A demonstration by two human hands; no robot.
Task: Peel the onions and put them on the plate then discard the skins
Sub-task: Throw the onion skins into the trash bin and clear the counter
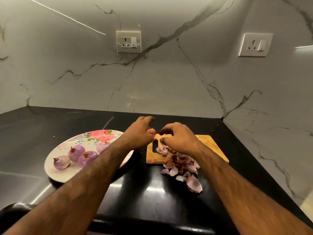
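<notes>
Fingers (146,118) of the left hand (138,134) curl round a small onion (151,131). Right hand (178,139) hovers just beside it, fingers (166,128) bent, perhaps empty.

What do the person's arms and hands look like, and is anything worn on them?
The left forearm and right forearm are bare, with no sleeve in view. The left hand and right hand carry no glove, and no watch, bracelet or ring shows. Hair shows on both forearms.

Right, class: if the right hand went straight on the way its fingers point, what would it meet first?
The right hand points left, so probably the onion gripped in the left hand; depth is unclear.
</notes>
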